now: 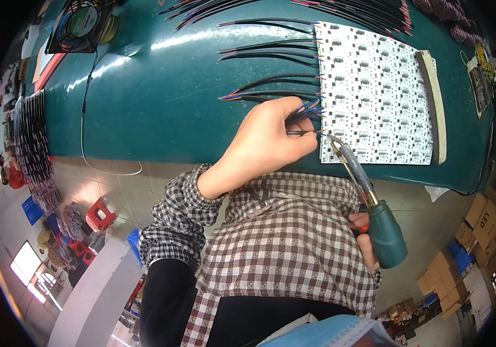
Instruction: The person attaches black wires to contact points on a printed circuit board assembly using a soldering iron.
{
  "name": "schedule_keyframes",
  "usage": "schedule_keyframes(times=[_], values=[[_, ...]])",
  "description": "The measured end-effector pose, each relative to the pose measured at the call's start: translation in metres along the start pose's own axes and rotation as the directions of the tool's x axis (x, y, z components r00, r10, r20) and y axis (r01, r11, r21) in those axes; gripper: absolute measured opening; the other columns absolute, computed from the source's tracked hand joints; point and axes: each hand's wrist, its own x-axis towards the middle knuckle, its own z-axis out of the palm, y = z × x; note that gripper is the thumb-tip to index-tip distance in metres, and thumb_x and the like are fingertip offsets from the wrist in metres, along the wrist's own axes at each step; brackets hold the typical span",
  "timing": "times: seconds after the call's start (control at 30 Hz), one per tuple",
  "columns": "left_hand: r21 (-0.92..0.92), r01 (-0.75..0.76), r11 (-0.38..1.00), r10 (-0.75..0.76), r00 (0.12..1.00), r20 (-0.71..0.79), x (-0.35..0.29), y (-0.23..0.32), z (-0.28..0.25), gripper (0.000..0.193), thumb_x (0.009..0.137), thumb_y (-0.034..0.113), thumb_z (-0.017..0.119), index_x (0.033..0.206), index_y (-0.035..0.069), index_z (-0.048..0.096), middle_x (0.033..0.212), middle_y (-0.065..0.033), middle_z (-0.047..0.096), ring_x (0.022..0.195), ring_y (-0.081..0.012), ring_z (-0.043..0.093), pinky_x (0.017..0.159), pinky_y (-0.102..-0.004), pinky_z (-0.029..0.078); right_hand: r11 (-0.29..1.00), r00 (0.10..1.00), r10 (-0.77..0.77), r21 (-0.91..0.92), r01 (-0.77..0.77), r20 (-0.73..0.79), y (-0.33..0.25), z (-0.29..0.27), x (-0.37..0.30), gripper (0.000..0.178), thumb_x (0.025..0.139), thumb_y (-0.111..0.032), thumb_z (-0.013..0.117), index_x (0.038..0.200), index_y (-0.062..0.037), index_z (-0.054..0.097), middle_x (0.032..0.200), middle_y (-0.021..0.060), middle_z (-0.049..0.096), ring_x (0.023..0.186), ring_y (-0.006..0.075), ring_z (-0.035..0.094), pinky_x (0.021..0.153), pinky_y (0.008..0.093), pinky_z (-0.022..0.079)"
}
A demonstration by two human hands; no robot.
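My left hand (pixel 268 141) pinches a bundle of thin black wires (pixel 305 113) with coloured ends against the left edge of a white panel of small circuit boards (pixel 378 92) on the green table (pixel 161 98). My right hand (pixel 365 240) grips the green handle of a soldering iron (pixel 369 199). The iron's tip touches the panel's lower left edge, right beside the wire ends. Several other black wire bundles (pixel 271 49) lie fanned out leftward from the panel's edge.
A beige strip (pixel 436 98) lies along the panel's right side. More wires (pixel 352 11) lie at the table's far edge, and a small fan (pixel 80 23) sits at the far left. Cardboard boxes (pixel 479 225) stand on the floor to the right, red stools (pixel 100 215) to the left.
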Motion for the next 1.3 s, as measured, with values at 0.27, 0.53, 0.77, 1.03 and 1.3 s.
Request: schedule_keyframes(times=[0.27,0.53,0.77,1.03,1.3], values=[[0.031,0.016,0.999,-0.016,1.0,0.011,-0.001,0.002,0.0,0.016,0.074,0.01,0.069,0.08,-0.003,0.062,0.073,-0.0049,0.064,0.071,-0.0079,0.056,0.065,-0.026,0.048,0.998,0.996,0.007,-0.055,-0.002,0.094,-0.009,0.001,0.003,0.039,0.089,-0.023,0.07,0.112,0.0059,0.057,0.101,0.0169,0.064,0.097,0.026,0.066,0.084,0.0362,0.056],[0.028,-0.006,1.0,0.006,1.0,0.009,-0.001,0.003,0.0,0.015,0.075,0.009,0.068,0.08,-0.003,0.061,0.073,-0.0034,0.063,0.069,-0.0064,0.054,0.062,-0.0246,0.046,1.0,0.998,-0.024,-0.018,0.023,-0.054,0.001,0.004,-0.002,0.049,0.08,-0.02,0.081,0.112,0.0105,0.059,0.092,0.0149,0.068,0.086,0.0248,0.069,0.076,0.0336,0.058],[0.048,-0.037,0.998,0.038,0.999,-0.004,-0.002,0.001,0.0,0.015,0.075,0.01,0.068,0.079,-0.003,0.061,0.07,-0.0025,0.061,0.068,-0.0057,0.052,0.061,-0.0241,0.045,0.89,0.991,-0.081,-0.441,0.12,0.105,0.026,-0.019,-0.018,0.048,0.08,-0.023,0.08,0.113,0.0068,0.062,0.092,0.0125,0.069,0.083,0.0228,0.069,0.075,0.0342,0.056],[0.065,-0.013,0.998,0.012,1.0,0.013,0.003,0.005,-0.003,0.016,0.074,0.01,0.068,0.079,-0.003,0.06,0.07,-0.003,0.06,0.066,-0.0067,0.05,0.061,-0.0248,0.044,0.999,0.997,-0.033,0.011,0.033,-0.073,-0.006,0.004,0.0,0.052,0.083,-0.028,0.078,0.113,0.009,0.059,0.101,0.0176,0.067,0.096,0.0289,0.068,0.077,0.0358,0.06],[-0.041,-0.119,0.992,0.121,0.991,0.052,-0.007,-0.005,-0.009,0.014,0.093,0.01,0.062,0.094,-0.004,0.057,0.086,-0.0097,0.065,0.082,-0.0128,0.062,0.07,-0.0276,0.049,0.988,0.99,-0.139,0.07,0.138,0.01,-0.004,-0.005,0.0,0.049,0.098,-0.028,0.053,0.126,0.0121,0.048,0.112,0.0248,0.058,0.097,0.0311,0.065,0.081,0.0382,0.058]])
